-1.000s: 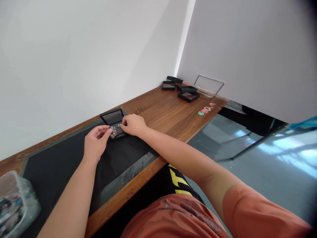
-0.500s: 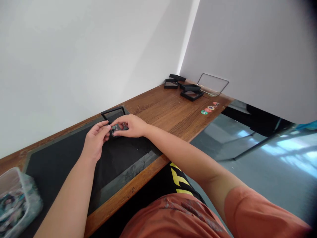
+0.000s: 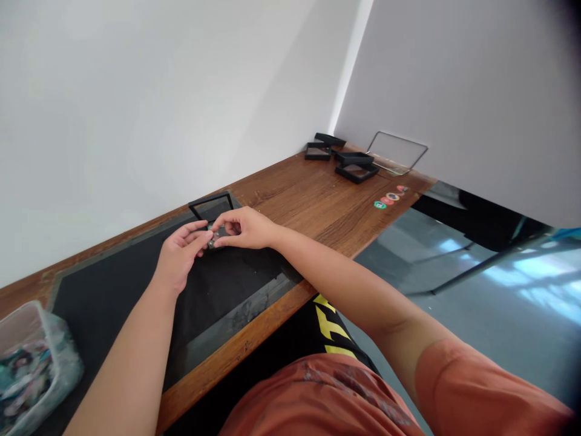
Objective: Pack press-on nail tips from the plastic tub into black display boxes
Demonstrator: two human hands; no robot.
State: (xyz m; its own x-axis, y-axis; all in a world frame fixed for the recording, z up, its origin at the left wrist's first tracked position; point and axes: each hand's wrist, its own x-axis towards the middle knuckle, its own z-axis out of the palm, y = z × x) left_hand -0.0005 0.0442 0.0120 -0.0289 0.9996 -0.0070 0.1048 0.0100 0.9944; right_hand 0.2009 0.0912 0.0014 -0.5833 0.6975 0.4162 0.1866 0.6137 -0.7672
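Observation:
A hinged black display frame (image 3: 210, 198) stands unfolded on the dark mat (image 3: 136, 290), its lid raised at the back. Small greenish-grey pieces (image 3: 211, 243) show on its lower half, too small to name. My left hand (image 3: 181, 251) is closed at the lower half's left edge, thumb and fingertips pressed there. My right hand (image 3: 249, 227) comes from the right with curled fingers, index and thumb at the same small pieces. The two hands' fingertips nearly meet and hide much of the lower half. Whatever lies between the right fingertips is hidden.
Several black display frames (image 3: 356, 172) lie in the far corner by a thin wire stand (image 3: 397, 154). A row of small round coloured badges (image 3: 387, 200) lies near the table's right edge. A clear plastic tub (image 3: 59, 357) of small mixed bits stands at the near left.
The right fingers have drawn in closer together at the small pieces, near the left thumb. My left hand keeps its hold. The whole view has shifted slightly.

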